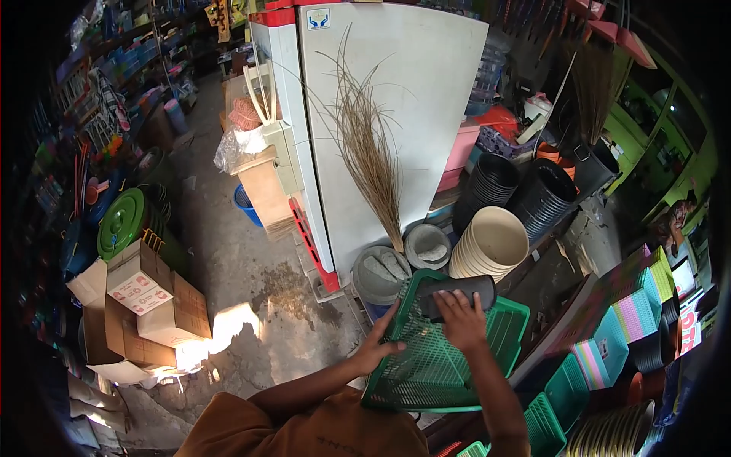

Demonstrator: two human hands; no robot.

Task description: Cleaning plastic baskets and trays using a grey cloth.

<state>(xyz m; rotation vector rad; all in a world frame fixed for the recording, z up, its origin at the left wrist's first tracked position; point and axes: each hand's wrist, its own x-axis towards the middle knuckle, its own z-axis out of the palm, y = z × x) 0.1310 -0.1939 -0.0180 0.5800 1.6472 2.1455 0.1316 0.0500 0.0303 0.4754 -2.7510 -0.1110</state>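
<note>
A green plastic basket (pixel 434 377) is tilted in front of my body, its slatted inside facing up. My left hand (pixel 374 345) grips its left rim, thumb inside. My right hand (pixel 460 320) presses a folded dark cloth (pixel 457 291) against the basket's far upper edge. Just beyond the basket stand a stone mortar (pixel 380 285) with stone pestles in it and a smaller stone mortar (pixel 427 245) with a pestle. A bundle of thin sticks (pixel 374 165) leans on a white refrigerator (pixel 422 108) behind them.
Stacked cream pots (pixel 491 240) and black pots (pixel 491 177) stand beyond the basket. Cardboard boxes (pixel 154 308) and a green lidded bin (pixel 123 223) are at left. Coloured baskets (pixel 605 343) are stacked at right. A person's legs (pixel 97 403) show at lower left, another person (pixel 677 223) at right.
</note>
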